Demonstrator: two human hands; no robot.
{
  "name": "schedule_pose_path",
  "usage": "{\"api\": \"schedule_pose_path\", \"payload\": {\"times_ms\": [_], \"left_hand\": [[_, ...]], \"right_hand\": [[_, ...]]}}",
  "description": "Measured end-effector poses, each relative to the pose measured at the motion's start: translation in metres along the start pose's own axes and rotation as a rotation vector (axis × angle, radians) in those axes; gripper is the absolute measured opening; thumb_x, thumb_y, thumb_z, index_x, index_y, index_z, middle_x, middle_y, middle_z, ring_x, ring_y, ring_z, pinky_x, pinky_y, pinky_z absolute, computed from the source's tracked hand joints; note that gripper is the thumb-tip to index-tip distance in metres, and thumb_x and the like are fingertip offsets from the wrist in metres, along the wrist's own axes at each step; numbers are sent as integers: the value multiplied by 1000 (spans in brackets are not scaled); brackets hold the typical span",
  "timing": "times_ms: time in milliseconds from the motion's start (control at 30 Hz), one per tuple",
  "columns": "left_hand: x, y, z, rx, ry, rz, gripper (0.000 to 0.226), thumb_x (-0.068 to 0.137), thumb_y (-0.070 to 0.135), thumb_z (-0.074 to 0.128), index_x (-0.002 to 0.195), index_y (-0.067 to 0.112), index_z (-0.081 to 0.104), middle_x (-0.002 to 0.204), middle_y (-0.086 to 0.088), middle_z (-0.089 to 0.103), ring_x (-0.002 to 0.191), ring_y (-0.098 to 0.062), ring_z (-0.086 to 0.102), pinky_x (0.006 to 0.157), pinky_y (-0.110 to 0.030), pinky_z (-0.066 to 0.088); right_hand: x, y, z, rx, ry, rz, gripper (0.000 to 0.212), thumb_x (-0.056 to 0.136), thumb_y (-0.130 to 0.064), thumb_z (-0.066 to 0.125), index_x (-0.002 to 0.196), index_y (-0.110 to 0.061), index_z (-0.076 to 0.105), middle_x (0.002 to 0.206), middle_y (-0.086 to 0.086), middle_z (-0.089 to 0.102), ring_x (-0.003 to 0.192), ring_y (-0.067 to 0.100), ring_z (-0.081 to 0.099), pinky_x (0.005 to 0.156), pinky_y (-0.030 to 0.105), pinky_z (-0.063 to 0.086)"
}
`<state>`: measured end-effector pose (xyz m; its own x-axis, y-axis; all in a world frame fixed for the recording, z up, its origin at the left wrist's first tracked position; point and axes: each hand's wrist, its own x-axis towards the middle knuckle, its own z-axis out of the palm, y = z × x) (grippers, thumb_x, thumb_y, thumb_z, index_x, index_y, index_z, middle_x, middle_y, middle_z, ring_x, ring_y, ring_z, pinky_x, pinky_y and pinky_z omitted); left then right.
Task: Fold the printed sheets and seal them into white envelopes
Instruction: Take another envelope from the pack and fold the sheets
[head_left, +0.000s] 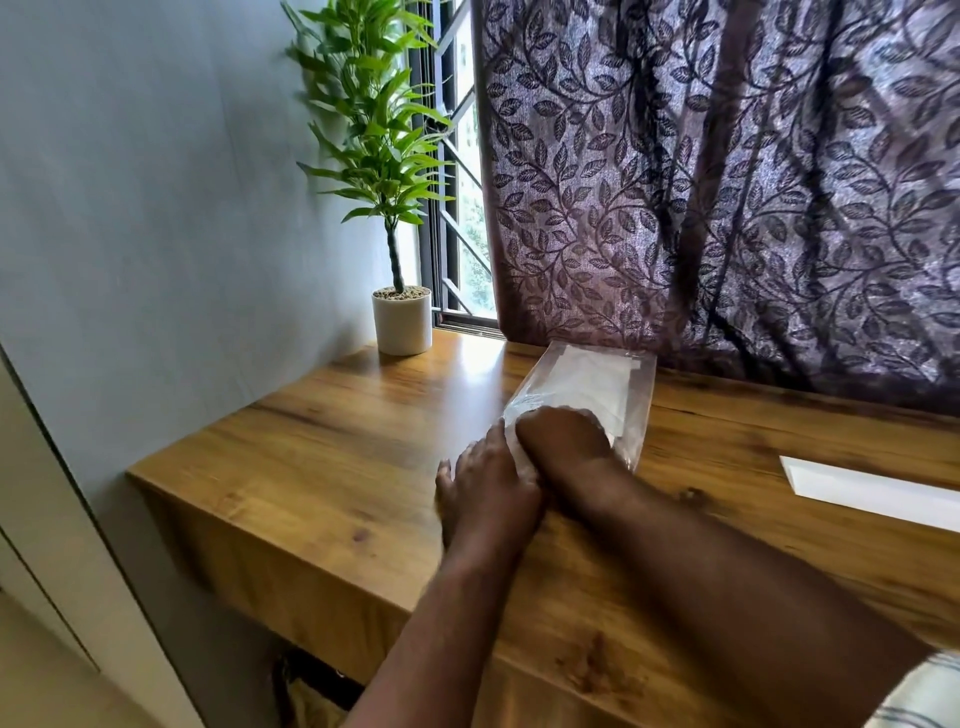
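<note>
A clear plastic pack of white envelopes (597, 384) lies on the wooden table (322, 447), its far end near the curtain. My right hand (566, 447) reaches into the pack's near open end, and its fingers are hidden under the plastic. My left hand (488, 488) sits at the pack's near-left corner. Its thumb lies along the plastic edge and holds the opening. A single white envelope (872, 493) lies flat at the right edge of the view, apart from both hands. No printed sheet is in view.
A potted green plant (401, 319) stands at the table's back left corner by the window. A dark leaf-patterned curtain (727, 182) hangs along the back edge. The table's left edge (171, 499) drops off beside a grey wall.
</note>
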<state>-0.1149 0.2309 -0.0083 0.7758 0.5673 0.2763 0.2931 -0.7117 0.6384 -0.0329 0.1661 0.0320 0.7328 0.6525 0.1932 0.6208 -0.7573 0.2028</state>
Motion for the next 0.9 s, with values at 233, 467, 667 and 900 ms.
{"api": "schedule_pose_path", "payload": {"times_ms": [233,467,667,900], "left_hand": [[0,-3,1,-52,13,22,56,91,39,48,146,33,38,141,5,57,134,-20,48,118,-51,23],[-2,-2,-2,-22,33,44,45,87,49,53,129,33,51,129,5,64,123,-21,56,111,-47,31],[-6,1,-8,21,-12,31,63,79,36,62,140,29,48,134,-3,62,125,-25,53,110,-44,36],[-2,1,-6,67,-27,8,70,72,34,67,139,24,51,134,-6,61,124,-26,54,105,-42,41]], "right_hand": [[-40,-1,-27,67,162,-50,45,92,-19,58,136,-13,46,116,11,68,103,34,68,77,39,51],[-98,14,-67,286,392,-90,20,100,-36,49,117,-26,51,96,7,71,86,33,68,62,32,34],[-125,58,-97,446,696,-82,17,94,-40,56,103,-27,61,81,3,75,72,29,71,62,40,56],[-151,139,-122,728,790,168,16,92,-23,72,106,-14,73,87,-7,66,75,10,60,65,19,41]]}}
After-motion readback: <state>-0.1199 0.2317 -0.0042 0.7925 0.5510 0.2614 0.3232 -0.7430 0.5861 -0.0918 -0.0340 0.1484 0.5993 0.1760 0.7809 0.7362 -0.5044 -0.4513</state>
